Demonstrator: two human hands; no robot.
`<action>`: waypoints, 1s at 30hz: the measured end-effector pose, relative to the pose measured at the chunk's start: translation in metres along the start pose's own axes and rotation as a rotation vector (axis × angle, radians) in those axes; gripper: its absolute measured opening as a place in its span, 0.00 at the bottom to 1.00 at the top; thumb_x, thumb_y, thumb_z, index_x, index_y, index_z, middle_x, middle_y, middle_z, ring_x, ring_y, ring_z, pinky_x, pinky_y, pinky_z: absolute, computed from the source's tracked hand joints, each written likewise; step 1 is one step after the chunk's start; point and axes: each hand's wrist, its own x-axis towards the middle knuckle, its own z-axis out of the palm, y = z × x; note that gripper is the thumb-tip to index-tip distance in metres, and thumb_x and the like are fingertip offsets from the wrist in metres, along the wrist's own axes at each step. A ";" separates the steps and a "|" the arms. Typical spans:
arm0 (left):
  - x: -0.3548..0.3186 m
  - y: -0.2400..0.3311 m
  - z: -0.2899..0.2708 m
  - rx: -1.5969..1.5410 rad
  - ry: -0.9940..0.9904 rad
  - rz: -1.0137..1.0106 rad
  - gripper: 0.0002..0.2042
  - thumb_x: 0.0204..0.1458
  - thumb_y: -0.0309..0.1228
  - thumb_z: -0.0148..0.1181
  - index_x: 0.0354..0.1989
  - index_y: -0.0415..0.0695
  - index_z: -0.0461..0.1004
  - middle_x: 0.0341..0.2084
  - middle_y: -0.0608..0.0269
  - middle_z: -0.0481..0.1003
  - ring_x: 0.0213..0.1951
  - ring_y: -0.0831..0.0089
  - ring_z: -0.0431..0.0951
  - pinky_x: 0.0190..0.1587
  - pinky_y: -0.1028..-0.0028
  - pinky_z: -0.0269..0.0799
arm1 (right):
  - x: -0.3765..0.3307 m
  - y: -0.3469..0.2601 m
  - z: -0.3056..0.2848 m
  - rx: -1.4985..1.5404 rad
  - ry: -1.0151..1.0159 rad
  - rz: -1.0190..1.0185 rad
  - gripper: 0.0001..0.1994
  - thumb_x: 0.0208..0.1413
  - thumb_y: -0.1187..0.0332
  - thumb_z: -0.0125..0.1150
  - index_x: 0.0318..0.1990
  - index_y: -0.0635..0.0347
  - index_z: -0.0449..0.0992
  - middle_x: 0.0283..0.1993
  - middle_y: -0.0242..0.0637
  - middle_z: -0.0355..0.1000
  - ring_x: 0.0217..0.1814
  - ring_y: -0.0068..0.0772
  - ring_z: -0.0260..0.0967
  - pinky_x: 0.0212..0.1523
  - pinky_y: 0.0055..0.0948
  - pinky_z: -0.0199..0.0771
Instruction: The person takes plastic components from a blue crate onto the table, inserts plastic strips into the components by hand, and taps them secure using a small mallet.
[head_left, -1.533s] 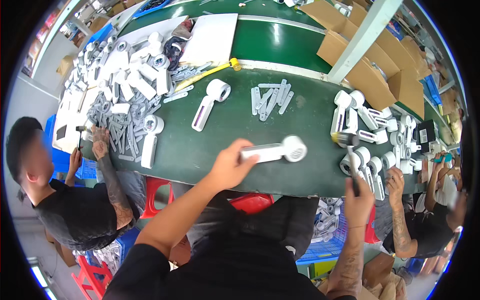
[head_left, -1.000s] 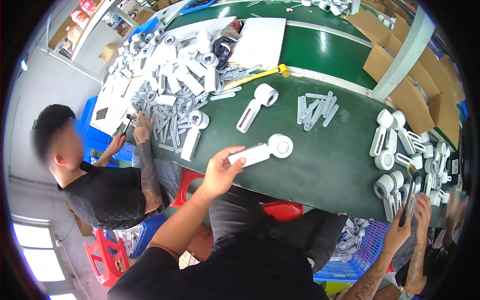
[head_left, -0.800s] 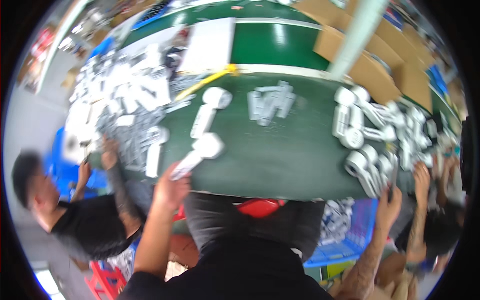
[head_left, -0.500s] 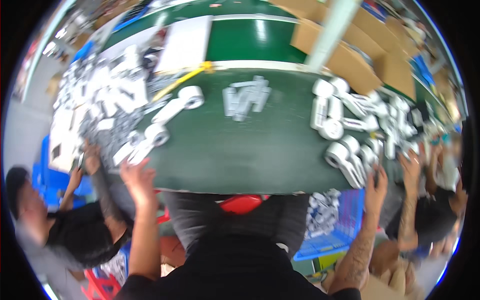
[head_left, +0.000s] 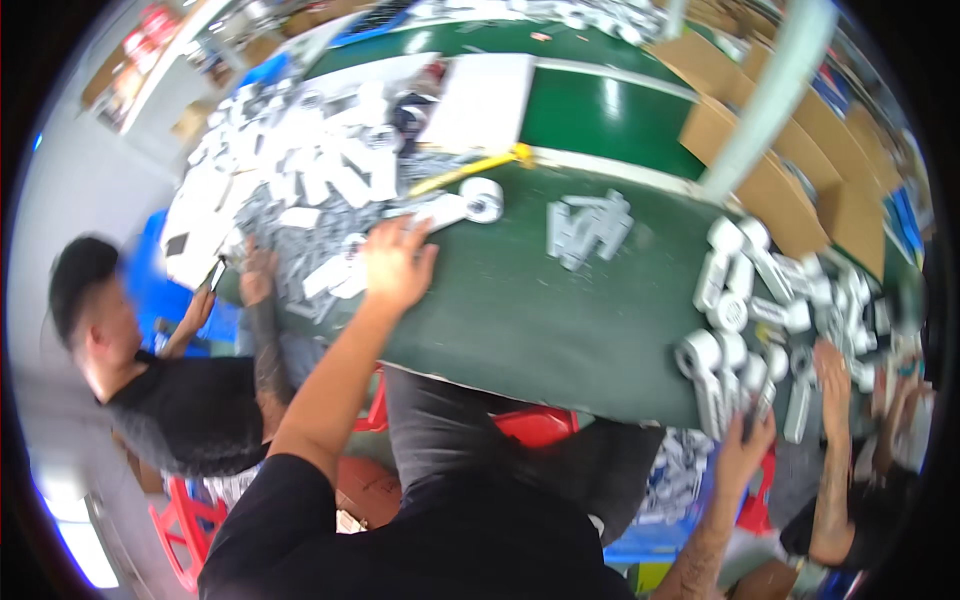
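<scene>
Reaching: the left hand (head_left: 398,262) stretches over the counter's (head_left: 560,310) near-left edge, fingers spread open and flat, holding nothing.
Nearest part: a white handle-shaped part with a round head (head_left: 462,205) lies just beyond the fingertips, near a yellow strip (head_left: 470,170).
Right hand: the right hand (head_left: 745,452) is raised below the near-right edge; whether its fingers grip anything, I cannot tell.
Left side: a dense heap of white parts (head_left: 300,190) covers the counter's left end.
Right side: a cluster of similar white parts (head_left: 760,310) crowds the right edge.
Middle: a small grey bundle (head_left: 588,226) sits alone; green surface around it is bare.
Neighbour: a person in black (head_left: 150,390) leans at the left edge.
</scene>
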 end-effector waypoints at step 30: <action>0.044 0.238 -0.001 -0.713 -0.548 0.662 0.36 0.54 0.48 0.76 0.74 0.67 0.73 0.85 0.54 0.48 0.78 0.29 0.56 0.80 0.44 0.57 | 0.000 -0.117 0.047 0.326 -0.222 -0.018 0.20 0.62 0.73 0.74 0.60 0.65 0.81 0.50 0.44 0.78 0.49 0.40 0.75 0.56 0.36 0.75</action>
